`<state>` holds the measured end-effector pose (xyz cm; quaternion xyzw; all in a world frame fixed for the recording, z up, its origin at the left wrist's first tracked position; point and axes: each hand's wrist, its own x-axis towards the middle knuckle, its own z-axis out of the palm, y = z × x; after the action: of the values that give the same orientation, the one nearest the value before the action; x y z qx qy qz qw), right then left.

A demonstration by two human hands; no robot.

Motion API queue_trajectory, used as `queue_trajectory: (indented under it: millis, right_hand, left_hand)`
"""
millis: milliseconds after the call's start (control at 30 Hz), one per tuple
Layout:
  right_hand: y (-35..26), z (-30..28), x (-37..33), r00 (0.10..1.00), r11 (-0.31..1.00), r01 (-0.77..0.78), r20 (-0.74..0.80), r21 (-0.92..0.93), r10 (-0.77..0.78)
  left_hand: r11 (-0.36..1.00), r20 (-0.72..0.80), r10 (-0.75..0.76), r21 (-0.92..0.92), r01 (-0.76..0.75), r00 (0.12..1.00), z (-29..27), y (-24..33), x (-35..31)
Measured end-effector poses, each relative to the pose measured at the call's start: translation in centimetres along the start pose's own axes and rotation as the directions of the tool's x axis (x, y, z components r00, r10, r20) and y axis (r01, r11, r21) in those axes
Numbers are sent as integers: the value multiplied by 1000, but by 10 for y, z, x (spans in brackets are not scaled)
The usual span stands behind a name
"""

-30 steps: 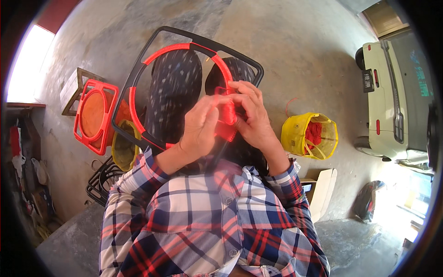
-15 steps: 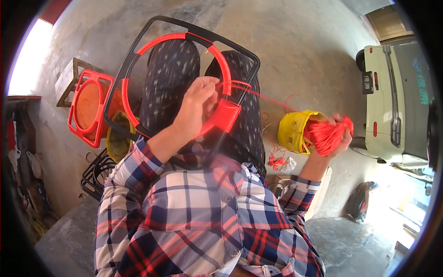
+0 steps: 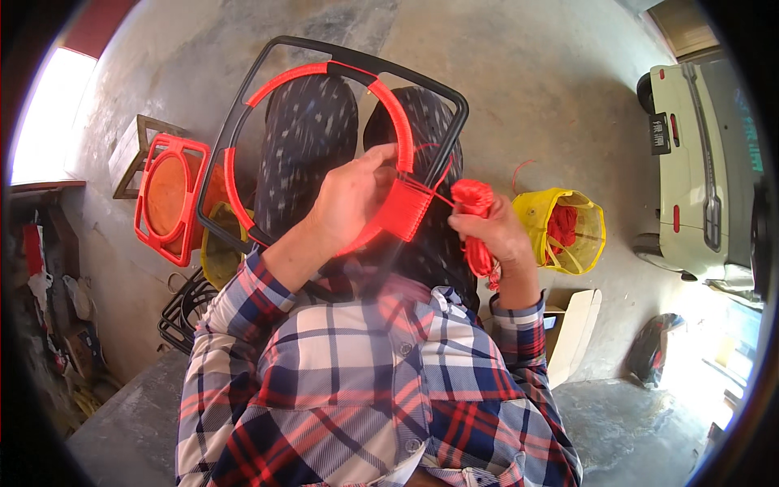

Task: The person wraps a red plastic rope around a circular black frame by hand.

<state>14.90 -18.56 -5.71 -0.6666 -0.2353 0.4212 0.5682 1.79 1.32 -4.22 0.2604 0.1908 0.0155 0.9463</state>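
Note:
A black frame with a round inner ring rests across my knees, and red cord is wrapped over much of the ring. My left hand is closed on the ring's right side, its fingertips partly hidden. Just below its fingers, a woven red panel spans from the ring to the frame's outer bar. My right hand grips a folded hank of red cord beside my right knee. A strand stretches from this hank to the top of the woven panel.
At right on the floor, a yellow bucket contains more red cord. A finished-looking red frame leans by a wooden stool at left, near another yellow bucket. An open cardboard box and a parked pale vehicle are rightward.
My right hand has brought the red cord hank left, from over the yellow bucket to beside the woven panel. My left hand keeps its hold on the ring.

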Motion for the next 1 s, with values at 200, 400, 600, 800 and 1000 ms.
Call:
queue_trajectory:
  millis: [200, 400, 600, 800, 1000]
  right_hand:
    - [32, -35, -7, 981, 727, 191, -150, 660, -121]
    - [41, -30, -11, 934, 118, 251, -208, 961, -291]
    - [39, -12, -32, 974, 503, 223, -171, 835, -149]
    - [71, -16, -51, 971, 630, 132, 29, 765, -238]
    - [40, -58, 1, 865, 955, 56, -493, 290, 99]
  left_hand:
    - [994, 84, -105, 17, 104, 991, -18, -4, 8]
    - [983, -32, -177, 37, 178, 984, -5, 1, 6]
    - [983, -31, -102, 152, 106, 994, -12, 1, 7]
    - [990, 25, -91, 113, 87, 996, -30, -9, 9]
    - [987, -39, -155, 22, 156, 987, -15, -1, 13]
